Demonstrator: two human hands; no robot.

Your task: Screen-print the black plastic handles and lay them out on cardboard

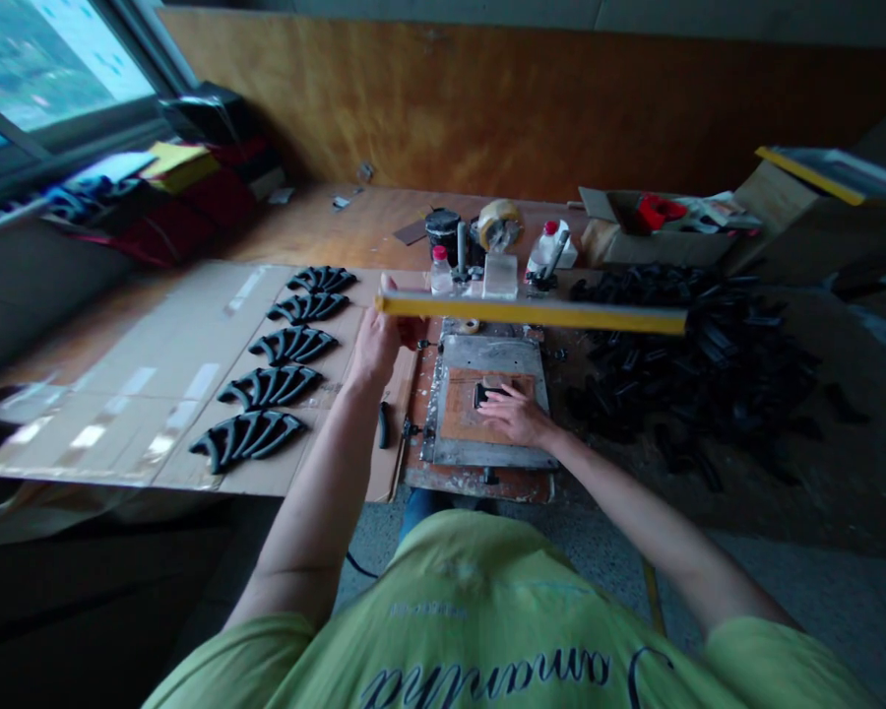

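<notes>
L hand (379, 343): clamped on L end of straight yellow-edged bar (532, 311), mid-frame.
R hand (517, 418): apart from L, touching small blk piece (480, 395), ctr; can't tell if gripping.
Base: flat wood panel (462, 421) on scuffed metal plate (479, 351).
Cardboard (169, 325): curved blk parts (247, 438) fanned, mid-left.

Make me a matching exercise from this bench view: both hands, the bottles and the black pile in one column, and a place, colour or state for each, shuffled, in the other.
1. Left hand
2. Right hand
3. Bottles
4. Black pile

A. Red-capped
B. At a black part on the brown board
C. Right of the metal plate
D. Holding a yellow-edged frame

Pairs: 1-D, 2-B, 3-A, 4-C
</notes>
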